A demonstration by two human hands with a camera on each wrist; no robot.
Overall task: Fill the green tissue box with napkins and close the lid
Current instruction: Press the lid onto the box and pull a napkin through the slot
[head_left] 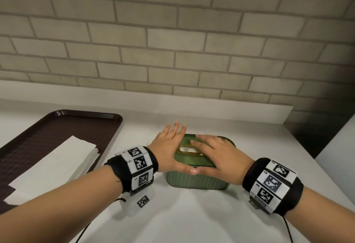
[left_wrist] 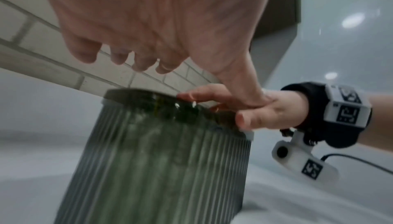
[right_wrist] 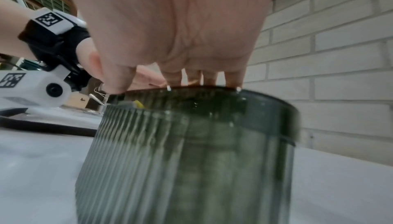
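The green ribbed tissue box (head_left: 196, 182) stands on the white counter, its lid (head_left: 187, 161) down with a gold-rimmed slot (head_left: 189, 150) showing white inside. My right hand (head_left: 215, 153) lies flat on the lid, fingers straight. My left hand (head_left: 171, 143) rests on the lid's left end, fingers straight and reaching past the far edge. The two thumbs meet at the lid's near edge. From the wrist views I see the box's ribbed wall (left_wrist: 161, 163) (right_wrist: 187, 160) under each palm. A stack of white napkins (head_left: 55, 166) lies on the tray at left.
A dark brown tray (head_left: 63, 125) sits at the left of the counter. A brick wall (head_left: 172, 41) runs along the back. The counter's right edge (head_left: 315, 158) drops off near the box.
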